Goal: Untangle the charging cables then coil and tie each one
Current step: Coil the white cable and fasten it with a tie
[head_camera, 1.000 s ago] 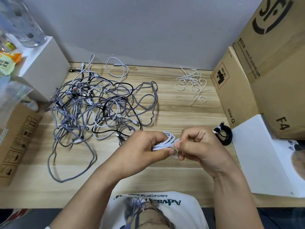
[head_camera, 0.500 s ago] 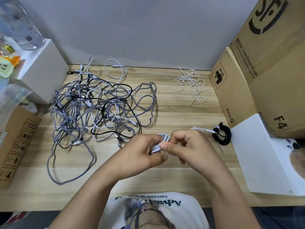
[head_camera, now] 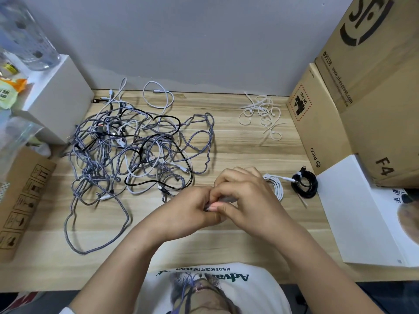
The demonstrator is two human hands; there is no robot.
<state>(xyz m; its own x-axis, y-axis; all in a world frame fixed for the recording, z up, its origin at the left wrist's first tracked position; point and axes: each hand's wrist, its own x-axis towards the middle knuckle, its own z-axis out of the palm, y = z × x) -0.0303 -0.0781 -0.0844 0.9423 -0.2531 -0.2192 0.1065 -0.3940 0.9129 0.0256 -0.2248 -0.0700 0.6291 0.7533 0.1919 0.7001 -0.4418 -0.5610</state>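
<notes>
Looking down, I see the white cable coil peeking out just right of my right hand. My left hand presses against it, fingers curled together, maybe pinching a tie; I cannot tell. The tangled cables lie far to the left on the tabletop, nearer my left hand.
</notes>
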